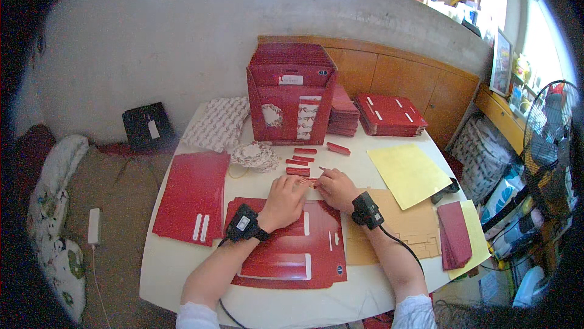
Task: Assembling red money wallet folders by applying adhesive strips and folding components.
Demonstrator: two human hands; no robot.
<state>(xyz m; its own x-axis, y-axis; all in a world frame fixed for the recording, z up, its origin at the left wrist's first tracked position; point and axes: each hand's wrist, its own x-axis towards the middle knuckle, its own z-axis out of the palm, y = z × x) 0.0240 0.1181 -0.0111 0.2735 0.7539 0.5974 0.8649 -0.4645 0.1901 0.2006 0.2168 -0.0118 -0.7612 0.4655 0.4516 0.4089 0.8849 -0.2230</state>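
Together, left hand point(286, 200) and right hand point(336, 189) curl at a red strip point(311, 180).

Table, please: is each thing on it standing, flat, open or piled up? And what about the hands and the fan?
Large red box: upright, open, filled
Red stack: piled flat
Yellow sheet: flat
Red sheet in front: flat
Small red pieces: lying loose
Left hand: fingers bent
Right hand: fingers bent
Fan: upright; spinning, can't tell
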